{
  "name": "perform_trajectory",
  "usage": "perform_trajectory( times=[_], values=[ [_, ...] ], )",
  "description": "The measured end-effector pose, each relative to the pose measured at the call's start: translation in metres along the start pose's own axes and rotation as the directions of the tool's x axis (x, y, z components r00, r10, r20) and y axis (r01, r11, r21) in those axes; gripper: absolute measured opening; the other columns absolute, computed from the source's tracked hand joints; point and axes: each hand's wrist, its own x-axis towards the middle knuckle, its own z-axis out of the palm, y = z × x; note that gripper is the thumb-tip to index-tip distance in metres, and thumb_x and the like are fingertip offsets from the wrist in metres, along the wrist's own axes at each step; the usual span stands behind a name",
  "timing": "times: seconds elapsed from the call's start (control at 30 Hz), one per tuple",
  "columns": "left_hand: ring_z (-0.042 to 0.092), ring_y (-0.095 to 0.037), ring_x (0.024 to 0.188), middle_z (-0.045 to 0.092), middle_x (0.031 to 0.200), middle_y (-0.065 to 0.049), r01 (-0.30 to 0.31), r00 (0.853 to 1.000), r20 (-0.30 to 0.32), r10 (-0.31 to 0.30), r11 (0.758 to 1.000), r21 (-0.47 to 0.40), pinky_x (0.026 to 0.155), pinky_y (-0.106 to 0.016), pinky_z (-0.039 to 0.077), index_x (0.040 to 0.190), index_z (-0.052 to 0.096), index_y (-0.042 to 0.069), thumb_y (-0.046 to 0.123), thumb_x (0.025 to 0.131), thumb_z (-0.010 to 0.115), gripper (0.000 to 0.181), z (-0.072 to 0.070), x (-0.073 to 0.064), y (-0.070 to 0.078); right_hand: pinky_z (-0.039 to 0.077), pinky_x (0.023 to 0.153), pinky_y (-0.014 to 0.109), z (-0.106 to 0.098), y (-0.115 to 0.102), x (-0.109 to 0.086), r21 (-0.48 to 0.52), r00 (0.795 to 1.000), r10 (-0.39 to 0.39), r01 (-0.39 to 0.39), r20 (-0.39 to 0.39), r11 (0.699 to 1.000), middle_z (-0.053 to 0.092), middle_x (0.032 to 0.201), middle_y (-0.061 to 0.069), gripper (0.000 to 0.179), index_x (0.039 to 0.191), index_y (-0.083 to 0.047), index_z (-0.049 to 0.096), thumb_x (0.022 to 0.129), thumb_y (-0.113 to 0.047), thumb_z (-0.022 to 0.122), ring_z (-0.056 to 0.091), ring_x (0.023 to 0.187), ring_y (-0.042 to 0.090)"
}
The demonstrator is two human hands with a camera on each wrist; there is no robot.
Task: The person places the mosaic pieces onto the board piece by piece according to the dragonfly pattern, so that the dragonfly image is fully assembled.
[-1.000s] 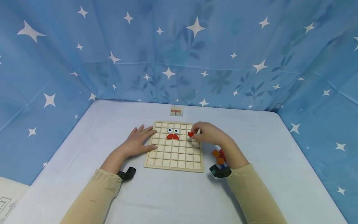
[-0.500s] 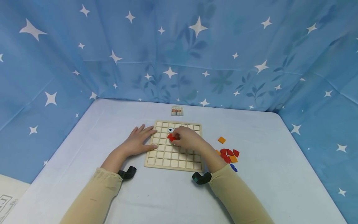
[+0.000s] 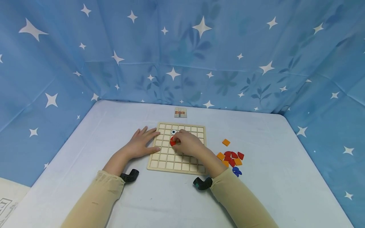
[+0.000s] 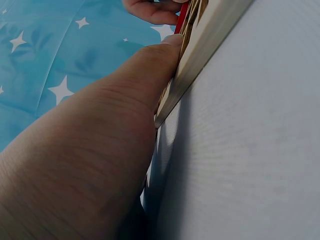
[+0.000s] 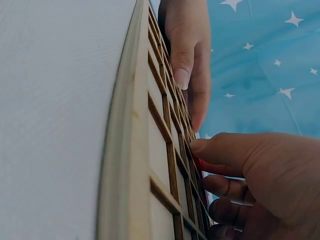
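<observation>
A wooden grid board (image 3: 162, 158) lies on the white table, an eye tile (image 3: 174, 131) showing near its top. Below the eye, a red rounded tile (image 3: 171, 138) sits in a cell. My right hand (image 3: 188, 143) reaches over the board, its thumb and index finger pinching a red quarter-round tile (image 3: 172, 143) just under that one. The hand covers the tiles to the right. With fingers spread, my left hand (image 3: 138, 146) rests across the board's left edge. The left wrist view shows its thumb (image 4: 160, 52) on the rim; a red edge shows beside the other hand's fingers.
Right of the board lie loose red tiles (image 3: 232, 162), orange square tiles (image 3: 226, 142) and blue petal-shaped tiles (image 3: 236, 172). A small picture card (image 3: 180, 112) with a grid pattern lies behind the board. Blue star-printed cloth (image 3: 171, 47) hangs behind and beside the table.
My right hand has carried the red tile leftward from over the board's right side to below the upper red tiles. Moving away, the arm has uncovered the loose tiles. My left hand stays put.
</observation>
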Motion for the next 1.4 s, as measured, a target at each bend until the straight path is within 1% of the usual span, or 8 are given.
perform_trajectory(
  times=[0.33, 0.5, 0.67, 0.8, 0.93, 1.07, 1.2, 1.4],
  values=[
    [0.007, -0.038, 0.154, 0.026, 0.164, -0.004, -0.002, 1.000, -0.003, 0.002, 1.000, -0.005, 0.123, -0.060, 0.001, 0.154, 0.037, 0.026, 0.065, 0.088, 0.060, 0.079, 0.000, 0.000, -0.001, 0.051, 0.078, 0.030, 0.002, 0.002, 0.002, -0.034, 1.000, 0.018, -0.018, -0.015, 0.999, 0.060, 0.106, -0.004, 0.025, 0.112, -0.019, 0.066, 0.091, -0.033, 0.071, 0.057, 0.088, 0.011],
    [0.008, -0.039, 0.154, 0.026, 0.164, -0.004, -0.001, 1.000, -0.003, 0.001, 1.000, -0.009, 0.123, -0.060, 0.001, 0.154, 0.037, 0.026, 0.063, 0.089, 0.061, 0.079, -0.001, 0.000, 0.000, 0.051, 0.076, 0.030, 0.002, 0.001, 0.001, -0.046, 1.000, 0.017, -0.018, -0.019, 0.999, 0.060, 0.105, -0.004, 0.020, 0.107, -0.018, 0.066, 0.092, -0.031, 0.069, 0.058, 0.085, 0.011],
    [0.008, -0.039, 0.154, 0.027, 0.164, -0.004, 0.000, 1.000, 0.000, 0.000, 1.000, -0.005, 0.123, -0.060, 0.001, 0.154, 0.037, 0.026, 0.064, 0.088, 0.061, 0.079, -0.001, 0.000, 0.000, 0.050, 0.074, 0.030, 0.002, 0.001, 0.000, -0.041, 0.999, 0.024, -0.025, -0.023, 0.999, 0.059, 0.102, -0.003, 0.016, 0.103, -0.018, 0.064, 0.093, -0.030, 0.069, 0.056, 0.082, 0.012],
    [0.008, -0.039, 0.154, 0.027, 0.164, -0.004, 0.001, 1.000, -0.001, -0.001, 1.000, -0.010, 0.123, -0.060, 0.000, 0.154, 0.037, 0.025, 0.064, 0.089, 0.061, 0.079, -0.001, 0.000, 0.000, 0.049, 0.072, 0.029, -0.001, 0.003, 0.000, -0.025, 1.000, 0.008, -0.009, -0.018, 1.000, 0.059, 0.099, -0.004, 0.017, 0.102, -0.018, 0.064, 0.093, -0.031, 0.069, 0.055, 0.080, 0.012],
    [0.008, -0.039, 0.154, 0.027, 0.164, -0.005, 0.003, 1.000, -0.003, -0.003, 1.000, -0.006, 0.123, -0.060, 0.001, 0.154, 0.038, 0.025, 0.066, 0.088, 0.060, 0.081, 0.000, 0.000, -0.001, 0.049, 0.072, 0.031, -0.016, 0.008, -0.004, 0.039, 0.999, -0.005, 0.007, -0.034, 0.999, 0.060, 0.097, -0.002, 0.016, 0.101, -0.017, 0.065, 0.094, -0.030, 0.068, 0.055, 0.081, 0.014],
    [0.008, -0.039, 0.154, 0.027, 0.164, -0.005, 0.006, 1.000, -0.001, -0.006, 1.000, -0.002, 0.123, -0.060, 0.001, 0.154, 0.037, 0.025, 0.067, 0.088, 0.060, 0.081, 0.000, 0.001, -0.001, 0.049, 0.076, 0.034, -0.041, 0.018, -0.015, 0.076, 0.998, -0.001, 0.007, -0.068, 0.997, 0.061, 0.099, -0.001, 0.014, 0.103, -0.016, 0.066, 0.095, -0.028, 0.066, 0.056, 0.087, 0.017],
    [0.008, -0.040, 0.153, 0.027, 0.164, -0.006, 0.003, 1.000, -0.001, -0.003, 1.000, 0.005, 0.123, -0.061, 0.001, 0.154, 0.037, 0.025, 0.066, 0.088, 0.060, 0.081, 0.000, 0.001, -0.001, 0.049, 0.076, 0.035, -0.062, 0.032, -0.031, 0.055, 0.997, 0.003, 0.001, -0.075, 0.998, 0.062, 0.100, -0.001, 0.015, 0.104, -0.017, 0.067, 0.096, -0.029, 0.066, 0.057, 0.088, 0.017],
    [0.008, -0.041, 0.153, 0.027, 0.164, -0.006, 0.002, 1.000, 0.002, -0.002, 1.000, 0.007, 0.123, -0.061, 0.001, 0.154, 0.037, 0.024, 0.065, 0.088, 0.060, 0.081, -0.001, 0.001, 0.000, 0.050, 0.073, 0.032, -0.085, 0.064, -0.063, 0.015, 0.996, 0.047, -0.046, -0.072, 0.999, 0.064, 0.100, -0.001, 0.017, 0.106, -0.018, 0.067, 0.096, -0.030, 0.066, 0.056, 0.084, 0.017]
  ],
)
